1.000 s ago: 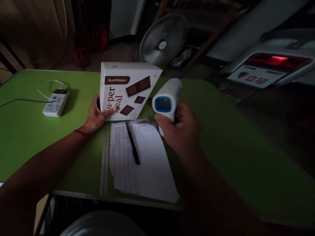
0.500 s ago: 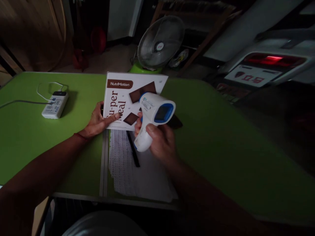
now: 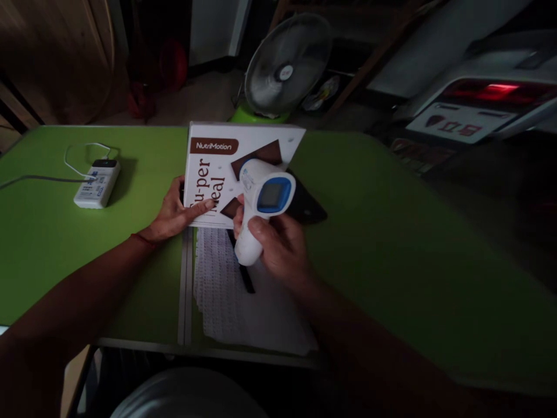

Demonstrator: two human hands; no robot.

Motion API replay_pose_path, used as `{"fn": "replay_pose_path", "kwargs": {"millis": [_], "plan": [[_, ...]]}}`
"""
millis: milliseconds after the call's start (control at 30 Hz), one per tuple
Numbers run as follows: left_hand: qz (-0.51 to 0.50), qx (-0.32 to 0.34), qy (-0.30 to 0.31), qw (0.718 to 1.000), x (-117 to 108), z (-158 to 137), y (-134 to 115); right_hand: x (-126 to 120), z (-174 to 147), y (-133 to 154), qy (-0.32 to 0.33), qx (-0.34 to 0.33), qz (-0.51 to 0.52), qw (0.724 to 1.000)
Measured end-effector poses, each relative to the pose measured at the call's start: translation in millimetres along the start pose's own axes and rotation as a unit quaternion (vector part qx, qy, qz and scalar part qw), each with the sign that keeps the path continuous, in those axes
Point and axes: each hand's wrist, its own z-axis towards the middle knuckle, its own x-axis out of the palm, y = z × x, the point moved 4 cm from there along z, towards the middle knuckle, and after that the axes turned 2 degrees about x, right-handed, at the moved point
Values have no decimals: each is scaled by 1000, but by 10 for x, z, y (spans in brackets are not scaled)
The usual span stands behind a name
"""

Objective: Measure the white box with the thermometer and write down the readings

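Holding a white box (image 3: 226, 168) w/ brown "NutriMotion" label, the left hand (image 3: 172, 212) sits at the box's lower-left edge, fingers flat on its front and thumb behind, so it's gripping the box, propped tilted w/ printed face toward the camera. Box bottom edge rests on the green table (image 3: 391, 244), roughly mid-table.

Right hand (image 3: 278, 247) is just below and right of the box, closed round the grip of a white handheld thermometer-type gun (image 3: 259, 200) w/ blue-rimmed screen. Gun's head overlaps the box's lower-right front in view; can't tell if it touches the box or just hovers in front. Screen faces the camera; reading too dim to make out.

Directly below the box: sheet of white paper (image 3: 261, 313) w/ dense print on its left part, lying flat, its top edge at the box's base. Black pen (image 3: 246, 281) lies on the paper, slanting down from the box's bottom edge, upper part hidden behind the gun and right hand.

Well left of the box: small white device (image 3: 96, 184) w/ white cable looping off it, flat on the table. Dark flat thing (image 3: 307, 206) pokes out just right of the box, behind the gun – too dark to ID.

Behind the box, off the table's far edge: round fan (image 3: 287, 64) on the floor. Far right of the box: a dim vehicle rear w/ red light (image 3: 496, 93).
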Motion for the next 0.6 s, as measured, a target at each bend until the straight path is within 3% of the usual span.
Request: {"fn": "replay_pose_path", "kwargs": {"millis": [600], "plan": [[-2, 18, -7, 1000, -8, 14, 48, -48, 2, -49, -16, 17, -3, 1000]]}}
